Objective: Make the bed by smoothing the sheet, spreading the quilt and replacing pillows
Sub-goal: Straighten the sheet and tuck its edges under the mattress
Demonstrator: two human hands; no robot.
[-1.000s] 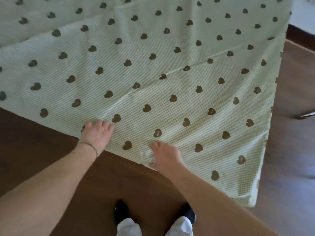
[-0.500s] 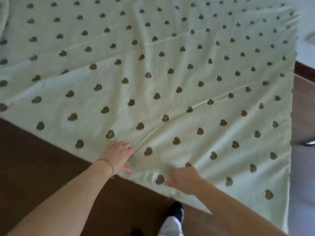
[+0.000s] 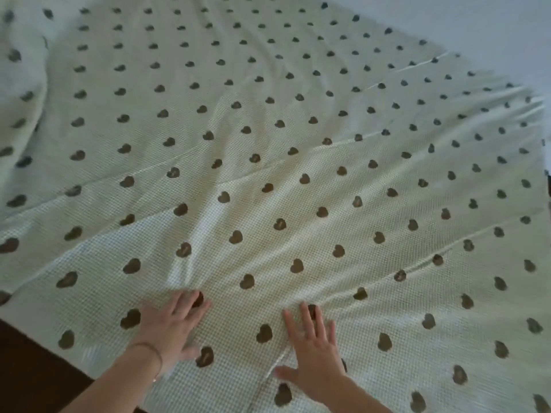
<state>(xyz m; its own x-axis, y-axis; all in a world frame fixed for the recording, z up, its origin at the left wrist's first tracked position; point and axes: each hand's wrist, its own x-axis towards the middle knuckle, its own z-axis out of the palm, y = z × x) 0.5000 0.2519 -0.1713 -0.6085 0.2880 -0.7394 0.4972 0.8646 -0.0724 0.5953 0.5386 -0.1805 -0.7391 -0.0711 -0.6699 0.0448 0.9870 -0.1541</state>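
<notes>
Open, unobstructed sheet (image 3: pixel 298 144) extends ahead of the left hand (image 3: pixel 171 326) and right hand (image 3: pixel 313 353), which lie apart; only low creases (image 3: pixel 298 171) cross it. A raised fold (image 3: pixel 26 93) borders the far left.

Bare forearms, thin bracelet (image 3: pixel 155 356) on left wrist

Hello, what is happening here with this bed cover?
A person is making a bed. Both hands lie flat, fingers spread, on a pale cover printed with dark hearts, near its closest edge: the left hand and the right hand side by side. The cover is spread wide, but long creases run across it. Neither hand grips the cloth. No pillow is clearly visible.
</notes>
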